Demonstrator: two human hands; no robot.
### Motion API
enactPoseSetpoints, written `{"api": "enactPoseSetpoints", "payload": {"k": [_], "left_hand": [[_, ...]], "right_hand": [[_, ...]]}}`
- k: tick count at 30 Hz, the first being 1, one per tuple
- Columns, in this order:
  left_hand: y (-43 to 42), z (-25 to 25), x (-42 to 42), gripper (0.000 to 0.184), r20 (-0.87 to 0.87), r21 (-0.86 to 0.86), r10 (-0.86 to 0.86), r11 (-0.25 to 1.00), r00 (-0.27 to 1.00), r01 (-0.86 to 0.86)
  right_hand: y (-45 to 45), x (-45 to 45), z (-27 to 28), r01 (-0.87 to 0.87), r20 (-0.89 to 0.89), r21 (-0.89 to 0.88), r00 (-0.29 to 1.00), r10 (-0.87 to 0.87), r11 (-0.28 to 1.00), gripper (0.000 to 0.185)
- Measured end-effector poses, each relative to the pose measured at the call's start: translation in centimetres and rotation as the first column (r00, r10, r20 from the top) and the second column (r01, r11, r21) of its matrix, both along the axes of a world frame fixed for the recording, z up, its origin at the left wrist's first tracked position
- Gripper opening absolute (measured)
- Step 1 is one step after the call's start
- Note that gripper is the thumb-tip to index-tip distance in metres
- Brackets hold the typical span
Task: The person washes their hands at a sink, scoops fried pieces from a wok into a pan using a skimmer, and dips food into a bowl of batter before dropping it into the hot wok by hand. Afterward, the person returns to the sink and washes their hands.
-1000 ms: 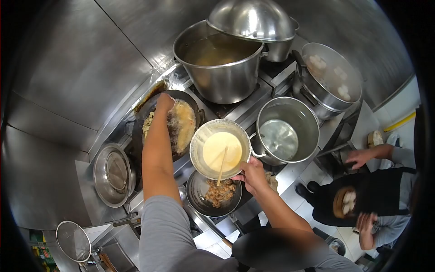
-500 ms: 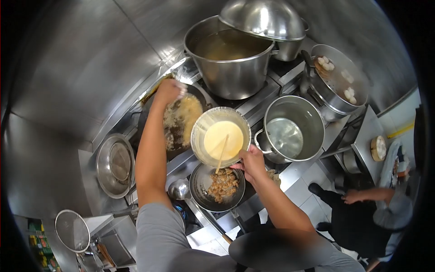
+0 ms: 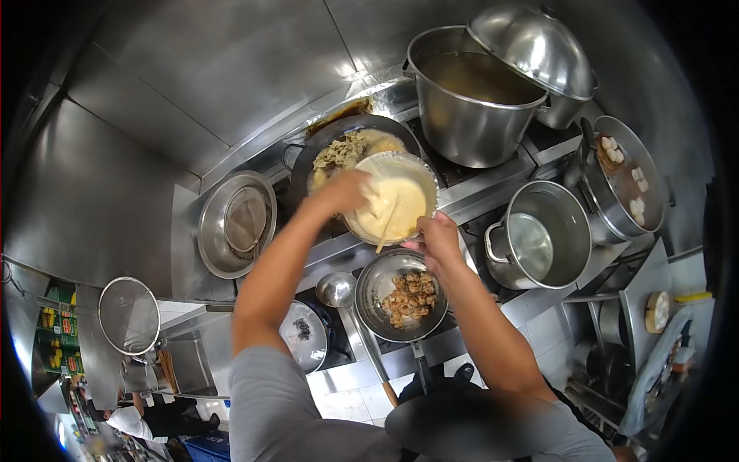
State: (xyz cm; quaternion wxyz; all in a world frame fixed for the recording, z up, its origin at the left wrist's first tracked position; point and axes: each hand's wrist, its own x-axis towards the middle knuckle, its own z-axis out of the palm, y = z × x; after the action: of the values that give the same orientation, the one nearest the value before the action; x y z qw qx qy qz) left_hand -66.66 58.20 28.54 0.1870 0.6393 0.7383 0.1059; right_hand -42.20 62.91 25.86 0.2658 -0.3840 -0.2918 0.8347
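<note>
My right hand (image 3: 437,237) grips the rim of a bowl (image 3: 431,179) of pale yellow batter, with a thin stick (image 3: 390,221) leaning in it. My left hand (image 3: 346,192) is at the bowl's left side, blurred, so its fingers and anything in them cannot be made out. Behind the bowl, a dark wok (image 3: 304,165) holds pale, frothy food (image 3: 342,150), partly covered by the bowl. Just below the bowl sits a frying pan (image 3: 373,289) with browned pieces (image 3: 410,299).
A large pot (image 3: 477,127) with a domed lid (image 3: 531,46), a second pot (image 3: 504,242) and a steamer (image 3: 654,177) stand right. A basin with a strainer (image 3: 246,221), a ladle (image 3: 336,289) and a lidded pan (image 3: 302,339) are left. Another person (image 3: 154,420) is lower left.
My left hand has moved from over the wok to the bowl. The view has swung left, so the stove appears further right. The person at the right has mostly left view.
</note>
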Motion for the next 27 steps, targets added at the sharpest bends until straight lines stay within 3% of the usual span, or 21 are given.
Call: {"api": "enactPoseSetpoints", "payload": {"k": [1, 3, 4, 6, 7, 9, 11, 13, 14, 15, 17, 21, 22, 24, 27], "left_hand": [[-0.5, 0.5, -2.4, 0.041, 0.028, 0.096, 0.072, 0.993, 0.997, -0.074], [-1.3, 5.2, -4.7, 0.037, 0.223, -0.126, 0.21, 0.974, 0.952, -0.185], [-1.5, 4.8, -6.6, 0.037, 0.224, -0.126, 0.211, 0.974, 0.951, -0.186], [-1.9, 1.7, -10.5, 0.03, 0.391, -0.159, 0.391, 0.92, 0.833, -0.358], [-2.1, 0.5, -11.3, 0.03, 0.391, -0.159, 0.39, 0.921, 0.833, -0.357], [-2.2, -2.1, -12.3, 0.024, 0.413, -0.331, 0.603, 0.797, 0.682, -0.504], [-2.0, -5.0, -13.0, 0.024, 0.411, -0.344, 0.626, 0.78, 0.663, -0.522], [-1.6, -8.4, -14.6, 0.02, 0.48, -0.321, 0.685, 0.718, 0.548, -0.618], [-0.8, -13.0, -19.5, 0.026, 0.191, -0.292, 0.527, 0.836, 0.828, -0.464], [-0.7, -14.9, -20.9, 0.026, 0.193, -0.29, 0.52, 0.84, 0.832, -0.458], [-0.2, -16.8, -22.5, 0.032, 0.212, 0.036, 0.719, 0.672, 0.662, -0.74], [0.6, -18.0, -26.1, 0.029, 0.082, 0.07, 0.739, 0.665, 0.669, -0.744], [0.6, -18.4, -27.2, 0.026, -0.091, -0.027, 0.52, 0.851, 0.85, -0.524], [1.1, -17.4, -26.4, 0.024, -0.229, -0.167, 0.228, 0.949, 0.947, -0.269], [1.8, -14.3, -21.4, 0.023, -0.179, -0.089, 0.497, 0.852, 0.849, -0.517]], "right_hand": [[-0.1, -0.6, 0.2, -0.001, 0.0, 0.0, 1.0, 0.001, 1.0, 0.021], [-0.2, -1.3, 0.4, -0.002, -0.003, 0.006, 1.0, 0.002, 1.0, 0.02], [0.0, -1.6, 0.2, -0.003, -0.002, 0.006, 1.0, 0.004, 1.0, 0.02], [0.2, -2.0, -0.4, -0.004, 0.044, 0.033, 0.999, 0.003, 0.999, 0.017], [0.3, -2.0, -0.4, -0.003, 0.043, 0.034, 0.999, 0.002, 0.999, 0.017], [0.4, -1.8, -0.4, 0.012, 0.059, 0.041, 0.998, -0.015, 0.999, 0.014], [0.6, -1.7, -0.4, 0.018, 0.067, 0.045, 0.998, -0.021, 0.999, 0.012], [0.8, -1.5, -0.5, 0.028, 0.075, 0.048, 0.997, -0.032, 0.998, 0.011], [0.8, -1.5, -0.5, 0.023, 0.081, 0.06, 0.996, -0.028, 0.998, 0.011], [0.9, -1.5, -0.6, 0.018, 0.088, 0.071, 0.996, -0.024, 0.997, 0.011], [1.0, -1.5, -0.9, 0.02, 0.088, 0.068, 0.996, -0.026, 0.997, 0.012], [1.0, -1.4, -0.5, -0.01, 0.093, 0.068, 0.996, 0.004, 0.998, 0.022], [1.0, -1.4, -0.4, -0.009, 0.093, 0.069, 0.996, 0.002, 0.998, 0.022], [1.1, -1.5, -0.3, -0.017, 0.108, 0.063, 0.994, 0.01, 0.998, 0.022], [1.1, -1.7, -0.4, -0.018, 0.106, 0.086, 0.994, 0.009, 0.996, 0.02]]}}
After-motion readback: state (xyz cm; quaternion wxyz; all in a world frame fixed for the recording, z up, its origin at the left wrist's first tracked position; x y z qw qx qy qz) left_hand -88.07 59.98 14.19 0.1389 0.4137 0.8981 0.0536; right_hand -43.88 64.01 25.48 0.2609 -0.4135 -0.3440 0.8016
